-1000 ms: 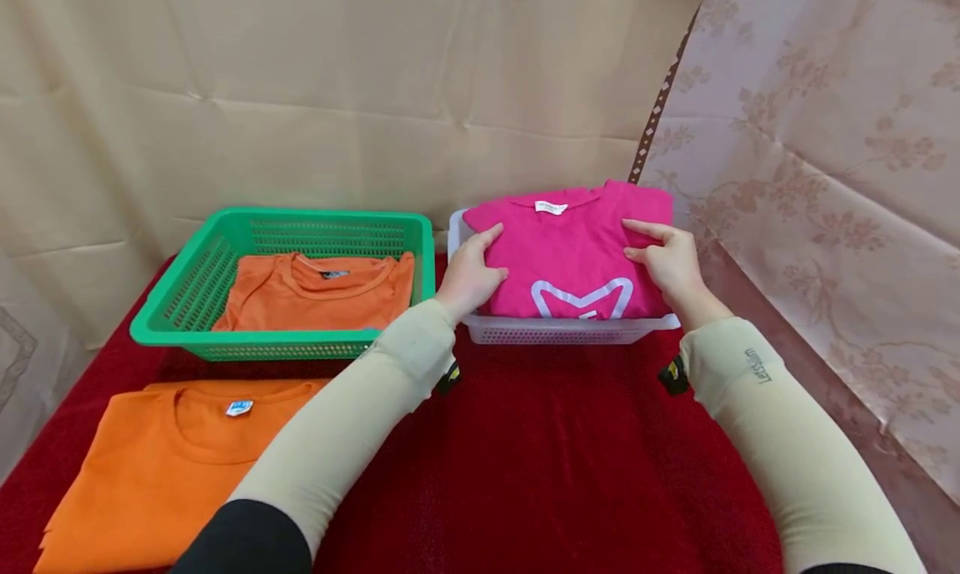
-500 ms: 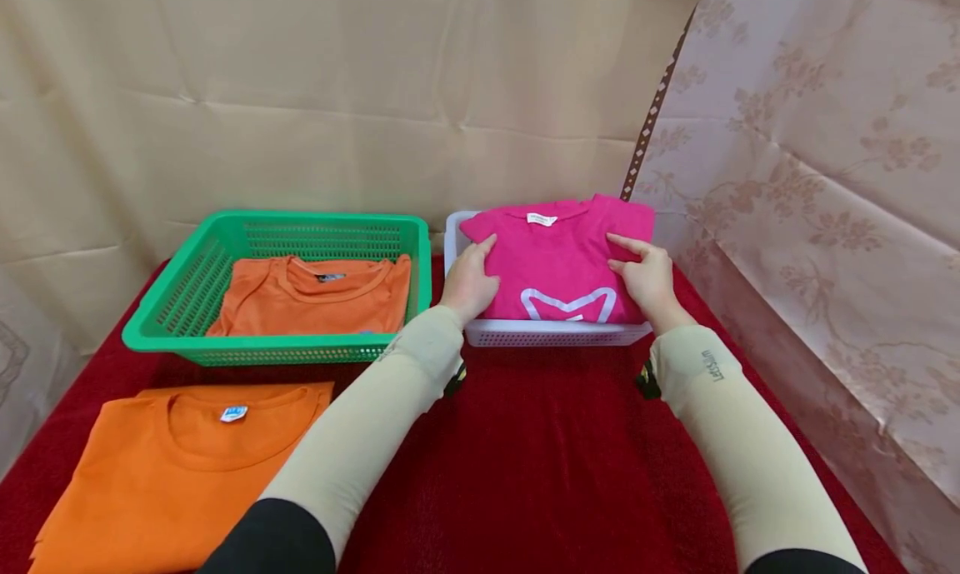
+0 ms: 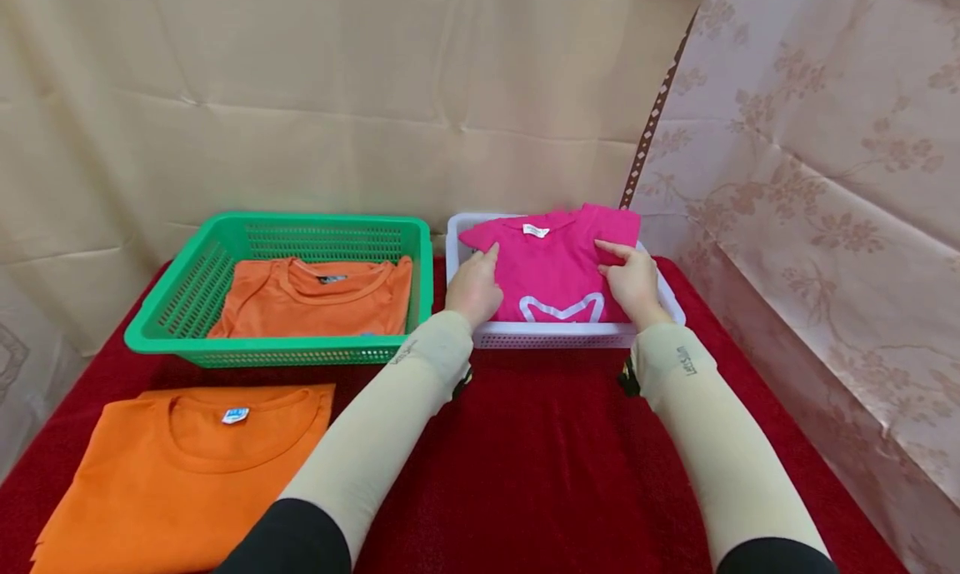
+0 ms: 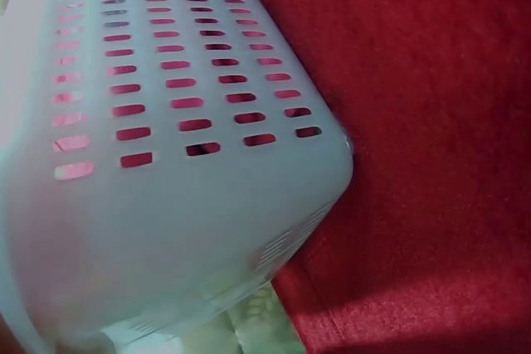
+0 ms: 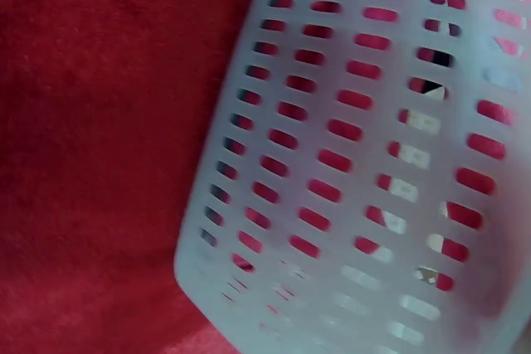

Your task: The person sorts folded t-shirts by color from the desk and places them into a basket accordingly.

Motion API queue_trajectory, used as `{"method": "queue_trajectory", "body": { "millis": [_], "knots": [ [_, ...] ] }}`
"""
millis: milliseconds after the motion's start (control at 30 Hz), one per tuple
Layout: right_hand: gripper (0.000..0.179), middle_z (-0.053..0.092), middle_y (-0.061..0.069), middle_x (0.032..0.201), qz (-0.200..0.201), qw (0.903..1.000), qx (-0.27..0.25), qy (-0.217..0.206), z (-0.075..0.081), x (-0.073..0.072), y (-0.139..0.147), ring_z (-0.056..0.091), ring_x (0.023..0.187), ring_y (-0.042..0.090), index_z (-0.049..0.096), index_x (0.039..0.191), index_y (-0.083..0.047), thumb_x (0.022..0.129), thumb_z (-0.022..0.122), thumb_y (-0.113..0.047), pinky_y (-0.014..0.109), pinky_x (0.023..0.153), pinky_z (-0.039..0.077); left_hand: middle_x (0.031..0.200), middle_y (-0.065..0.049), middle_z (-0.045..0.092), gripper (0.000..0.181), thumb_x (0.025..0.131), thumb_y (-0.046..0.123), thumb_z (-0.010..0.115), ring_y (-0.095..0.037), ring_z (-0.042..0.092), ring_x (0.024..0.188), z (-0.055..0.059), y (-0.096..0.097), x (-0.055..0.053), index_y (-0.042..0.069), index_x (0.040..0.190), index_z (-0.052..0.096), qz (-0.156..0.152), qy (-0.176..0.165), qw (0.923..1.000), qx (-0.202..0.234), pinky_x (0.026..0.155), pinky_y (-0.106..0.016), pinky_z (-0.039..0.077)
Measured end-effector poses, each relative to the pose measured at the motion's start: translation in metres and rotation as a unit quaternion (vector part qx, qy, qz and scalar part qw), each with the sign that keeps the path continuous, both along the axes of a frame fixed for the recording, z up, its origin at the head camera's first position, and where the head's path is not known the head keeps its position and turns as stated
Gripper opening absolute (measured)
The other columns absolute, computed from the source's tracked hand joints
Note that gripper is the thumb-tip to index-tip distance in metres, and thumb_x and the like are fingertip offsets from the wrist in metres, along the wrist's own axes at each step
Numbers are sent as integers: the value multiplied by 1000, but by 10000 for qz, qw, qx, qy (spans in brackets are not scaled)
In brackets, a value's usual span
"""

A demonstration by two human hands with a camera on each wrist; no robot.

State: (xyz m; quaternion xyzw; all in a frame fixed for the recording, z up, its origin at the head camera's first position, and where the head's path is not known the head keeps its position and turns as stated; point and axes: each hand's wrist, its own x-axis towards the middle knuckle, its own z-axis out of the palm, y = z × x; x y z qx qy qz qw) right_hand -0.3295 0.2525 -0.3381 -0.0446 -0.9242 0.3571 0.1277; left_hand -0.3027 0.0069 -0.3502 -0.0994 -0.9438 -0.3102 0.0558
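Observation:
A folded pink T-shirt [image 3: 547, 266] with a pale star outline and a white neck label lies in the white plastic basket [image 3: 558, 331], its shoulders reaching over the far rim. My left hand [image 3: 476, 289] holds the shirt's left side at the basket's front left corner, forefinger and thumb showing on the cloth. On the opposite side my right hand [image 3: 632, 284] holds the shirt too, with its other fingers hidden underneath. Both wrist views show mainly the slotted wall of the white basket [image 4: 207, 213], and pink shows through the slots.
Left of the white basket stands a green basket [image 3: 277, 346] holding a folded orange T-shirt [image 3: 322, 307]. Nearer, a stack of brighter orange T-shirts [image 3: 180, 474] lies on the red cloth [image 3: 555, 466]. A beige curtain [image 3: 315, 91] hangs behind, a patterned one [image 3: 825, 182] at right.
Both hands have lowered the pink T-shirt deeper into the white basket. The right hand and the shirt have shifted left, baring the basket's right end. The orange shirts have stayed put.

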Motion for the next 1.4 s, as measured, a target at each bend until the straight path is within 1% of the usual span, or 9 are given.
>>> {"method": "queue_trajectory", "body": {
  "millis": [100, 267, 333, 467, 600, 767, 1000, 1133, 1400],
  "knots": [
    [44, 54, 15, 144, 69, 9999, 42, -143, -5, 1, 1, 48, 120, 26, 63, 135, -15, 92, 59, -3, 25, 65, 36, 143, -16, 53, 68, 92, 9, 62, -30, 55, 128, -1, 3, 1, 7, 154, 34, -76, 28, 9989, -468, 105, -41, 48],
    [43, 55, 19, 142, 278, 9992, 249, -134, -11, 2, 0, 50, 128, 31, 62, 134, -10, 92, 59, -2, 37, 86, 45, 141, -15, 54, 70, 91, 14, 67, -32, 55, 127, -1, 6, 2, 7, 153, 36, -76, 54, 9959, -905, 103, -42, 49],
    [43, 54, 21, 142, 334, 9984, 427, -177, -12, 2, -1, 48, 133, 35, 61, 136, -8, 93, 58, -2, 43, 96, 45, 143, -15, 53, 71, 91, 15, 68, -32, 54, 128, -1, 6, 2, 7, 154, 35, -98, 23, 9950, -995, 105, -42, 48],
    [46, 52, 24, 143, 357, 9951, 837, -385, -14, 2, 1, 48, 132, 39, 57, 139, -5, 93, 58, -3, 49, 101, 44, 145, -16, 51, 68, 93, 13, 66, -31, 54, 128, -3, 6, 2, 5, 153, 36, -154, 63, 9937, -1105, 107, -41, 47],
    [51, 49, 27, 144, 453, 9921, 944, -684, -16, 2, 5, 45, 135, 41, 50, 142, 1, 92, 58, -3, 49, 109, 39, 139, -18, 55, 58, 93, 11, 64, -31, 58, 123, -4, 6, 3, 3, 147, 45, -214, 218, 9920, -1223, 104, -41, 49],
    [57, 48, 28, 145, 588, 9892, 1016, -879, -18, 3, 12, 42, 138, 41, 44, 143, 6, 90, 62, -5, 48, 116, 33, 132, -21, 53, 51, 89, 12, 68, -36, 58, 116, -5, 6, 5, 2, 137, 53, -171, 138, 9914, -1291, 101, -42, 50],
    [66, 49, 29, 143, 467, 9916, 888, -811, -13, 9, 12, 46, 133, 42, 46, 143, 5, 82, 68, -5, 50, 111, 38, 127, -20, 46, 48, 86, 10, 72, -36, 50, 115, -6, 2, 9, 4, 131, 56, 6, 115, 9948, -1015, 100, -40, 49],
    [62, 53, 28, 140, 230, 9970, 572, -469, -4, 15, 8, 53, 127, 42, 51, 139, 2, 79, 69, -3, 51, 106, 43, 128, -20, 49, 51, 87, 12, 71, -36, 51, 116, -4, 0, 11, 4, 135, 55, -163, 163, 9976, -655, 102, -41, 47],
    [52, 60, 24, 135, 421, 9984, -367, 49, 6, 25, -5, 58, 124, 40, 55, 137, 1, 86, 68, -4, 47, 105, 46, 129, -18, 57, 43, 93, 16, 66, -32, 53, 122, 14, -5, 20, 5, 134, 57, -651, 560, 9962, -134, 108, -42, 42]
  ]
}}
